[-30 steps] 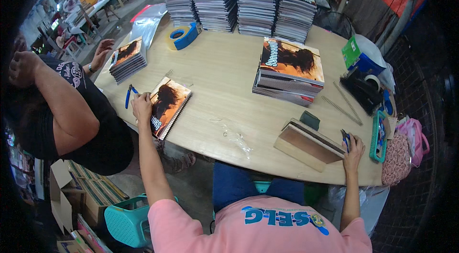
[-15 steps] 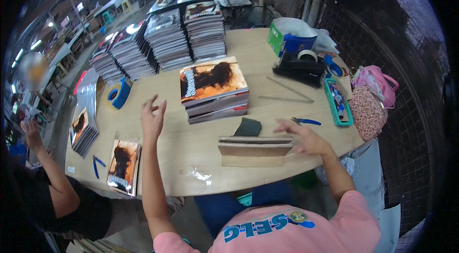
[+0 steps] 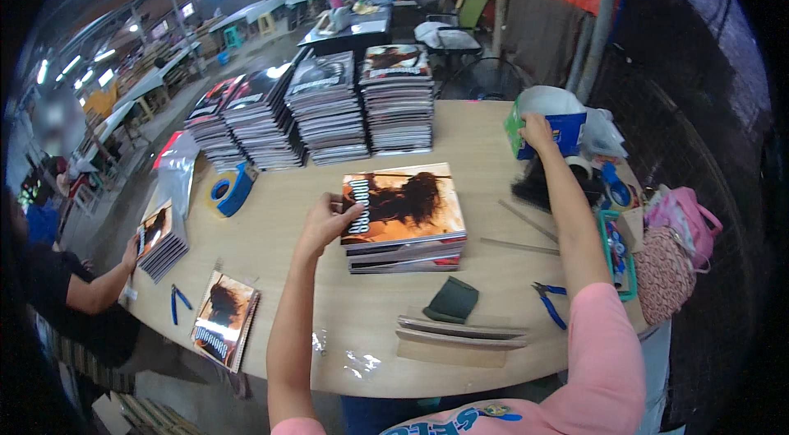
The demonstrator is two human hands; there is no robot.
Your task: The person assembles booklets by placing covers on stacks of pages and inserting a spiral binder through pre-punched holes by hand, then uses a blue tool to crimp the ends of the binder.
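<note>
My left hand (image 3: 329,225) is at the left edge of a short stack of orange-covered books (image 3: 411,201) in the middle of the table. Its thumb lies on the top cover and the fingers curl beside the edge, gripping the top book. My right arm stretches far forward. At its end my right hand (image 3: 538,132) is closed on the near left side of a blue and green open box (image 3: 565,132); its fingertips are partly hidden. Nearer to me lie a folded cardboard piece (image 3: 460,335) and a dark green scrap (image 3: 452,299).
Tall book stacks (image 3: 329,110) line the far left. Right of centre are wire coils (image 3: 518,246), blue-handled cutters (image 3: 549,303) and a green basket (image 3: 626,262). At left are a tape dispenser (image 3: 234,190), a spiral-bound book (image 3: 224,320) and a co-worker's hand (image 3: 131,254) on books.
My left hand has come onto the book stack. My right hand has left the cardboard and reached forward to the box. The view has tilted up, and the co-worker's hand now touches the small stack.
</note>
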